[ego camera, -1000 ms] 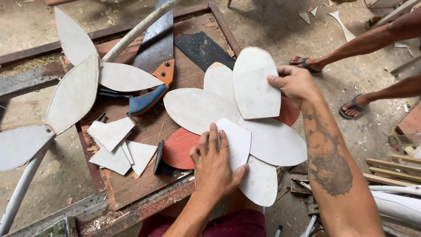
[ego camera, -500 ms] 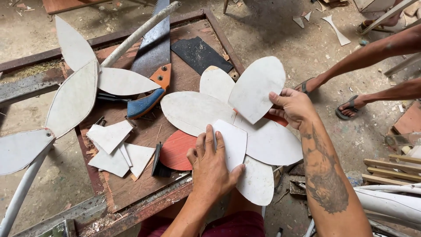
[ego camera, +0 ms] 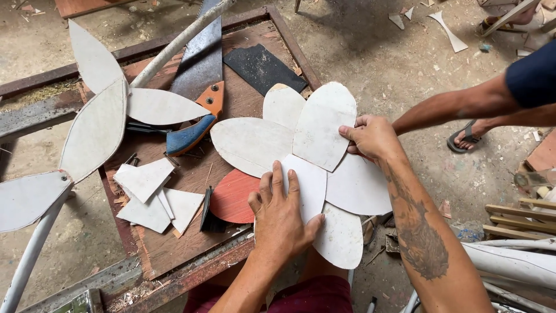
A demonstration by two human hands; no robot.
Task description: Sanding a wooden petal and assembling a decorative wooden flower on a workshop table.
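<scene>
Head view: top petal (ego camera: 324,124) now lower.

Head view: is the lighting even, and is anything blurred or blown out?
Head view: soft daylight and sharp focus on both hands, left hand and right hand; the white petals are bright but keep their texture; a shadow darkens the ground at the top.

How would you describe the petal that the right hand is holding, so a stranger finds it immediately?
On the brown work board lies a flower of white petals. The right hand grips the upper petal, beside the red disc. It alone lies on top, overlapping its neighbours.
</scene>
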